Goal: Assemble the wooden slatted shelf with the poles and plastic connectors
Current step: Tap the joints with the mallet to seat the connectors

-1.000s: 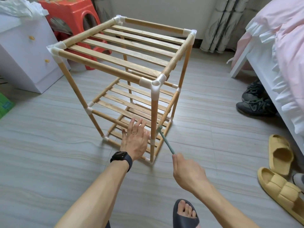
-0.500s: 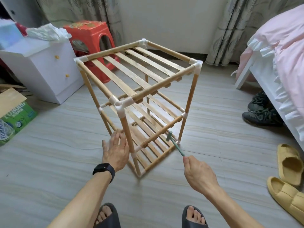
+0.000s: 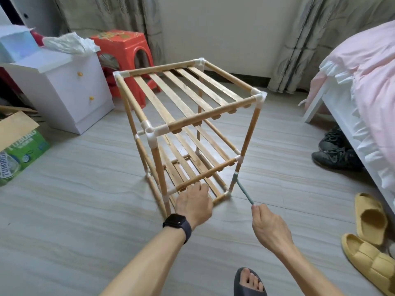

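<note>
Seemingly to steady the slatted shelf, the left hand touches its near rail, grip unclear; the right hand pinches a green hammer beside the near-right pole.

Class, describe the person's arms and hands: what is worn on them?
Both forearms are bare, with no sleeves in view. Behind the left hand, the wrist carries a smartwatch with a dark rounded-square face and a dark strap. The right hand and its wrist wear nothing.
</note>
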Tool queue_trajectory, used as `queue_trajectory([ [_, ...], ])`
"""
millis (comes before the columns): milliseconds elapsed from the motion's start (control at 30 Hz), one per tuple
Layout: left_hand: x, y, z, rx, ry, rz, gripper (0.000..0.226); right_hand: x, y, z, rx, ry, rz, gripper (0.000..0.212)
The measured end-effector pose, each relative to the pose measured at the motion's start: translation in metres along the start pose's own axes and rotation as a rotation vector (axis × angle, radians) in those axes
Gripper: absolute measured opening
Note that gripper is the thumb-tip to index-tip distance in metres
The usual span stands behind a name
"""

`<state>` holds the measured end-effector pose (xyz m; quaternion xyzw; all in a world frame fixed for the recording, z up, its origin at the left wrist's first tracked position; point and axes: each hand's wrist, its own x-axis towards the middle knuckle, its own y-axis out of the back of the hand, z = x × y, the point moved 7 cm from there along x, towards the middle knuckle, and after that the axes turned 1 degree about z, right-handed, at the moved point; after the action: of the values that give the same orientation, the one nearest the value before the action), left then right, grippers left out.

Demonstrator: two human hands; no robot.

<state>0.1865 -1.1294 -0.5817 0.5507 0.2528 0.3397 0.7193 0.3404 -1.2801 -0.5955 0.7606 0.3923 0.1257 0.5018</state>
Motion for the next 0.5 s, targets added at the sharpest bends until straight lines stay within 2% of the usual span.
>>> queue_trajectory([
  [100, 0.04, -0.002, 0.024, 0.114, -0.073, 0.041, 0.043, 0.007, -0.003, 0.024, 0.041, -0.032, 0.019, 0.037],
  [233, 0.098, -0.019, 0.026, 0.178, -0.037, -0.043, 0.062, 0.013, -0.002, 0.045, 0.189, -0.046, 0.067, 0.036],
  [400, 0.135, -0.046, -0.005, 0.023, 0.165, -0.118, 0.058, 0.022, -0.006, 0.063, 0.275, -0.032, 0.119, 0.036],
  [500, 0.13, -0.049, -0.006, 0.017, 0.095, -0.134, 0.055, 0.029, -0.01, 0.059, 0.287, -0.006, 0.117, 0.034],
])
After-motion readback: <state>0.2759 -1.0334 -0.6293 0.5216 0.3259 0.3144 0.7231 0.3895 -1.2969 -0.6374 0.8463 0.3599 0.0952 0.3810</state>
